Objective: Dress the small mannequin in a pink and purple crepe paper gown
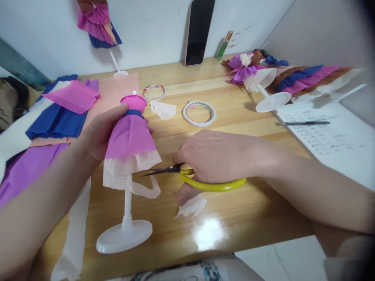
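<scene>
A small white stand carries a paper dress with a pink top, a dark blue waistband, a purple skirt and a white layer beneath. My left hand is wrapped round the dress's upper part, some fingers hidden behind it. Yellow-handled scissors are gripped in my right hand, their dark blades pointing left beside the white hem. A thin white paper strip hangs in a loop from that hem. Under my right thumb lies a white paper scrap.
Two tape rolls lie behind my hands. Coloured crepe sheets pile up at left. A phone leans on the wall. Another stand with paper dresses lies at right, near a notebook and pen.
</scene>
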The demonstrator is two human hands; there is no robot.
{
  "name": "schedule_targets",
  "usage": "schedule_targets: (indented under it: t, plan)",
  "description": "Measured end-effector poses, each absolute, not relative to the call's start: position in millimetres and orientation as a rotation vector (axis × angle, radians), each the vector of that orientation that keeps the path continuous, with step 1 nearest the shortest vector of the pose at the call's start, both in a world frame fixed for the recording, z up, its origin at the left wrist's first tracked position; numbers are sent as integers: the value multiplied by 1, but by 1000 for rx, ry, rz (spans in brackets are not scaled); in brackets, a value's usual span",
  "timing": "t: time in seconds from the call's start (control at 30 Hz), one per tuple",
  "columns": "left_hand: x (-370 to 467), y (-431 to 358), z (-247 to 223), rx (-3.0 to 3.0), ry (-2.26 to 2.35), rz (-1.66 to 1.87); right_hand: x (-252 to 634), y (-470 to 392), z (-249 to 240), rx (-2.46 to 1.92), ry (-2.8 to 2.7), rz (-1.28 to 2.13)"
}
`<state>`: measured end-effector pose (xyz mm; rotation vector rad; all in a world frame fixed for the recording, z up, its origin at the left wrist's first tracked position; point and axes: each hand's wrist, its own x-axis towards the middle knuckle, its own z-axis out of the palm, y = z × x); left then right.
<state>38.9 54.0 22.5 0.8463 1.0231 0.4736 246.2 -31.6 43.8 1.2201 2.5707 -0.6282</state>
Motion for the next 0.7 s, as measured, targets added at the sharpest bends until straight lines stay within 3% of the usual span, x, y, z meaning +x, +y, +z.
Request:
schedule_targets:
  t: [0.7]
  plan:
    - [39,51,23,845,945,492,242,-33,39,1292,2550,-499]
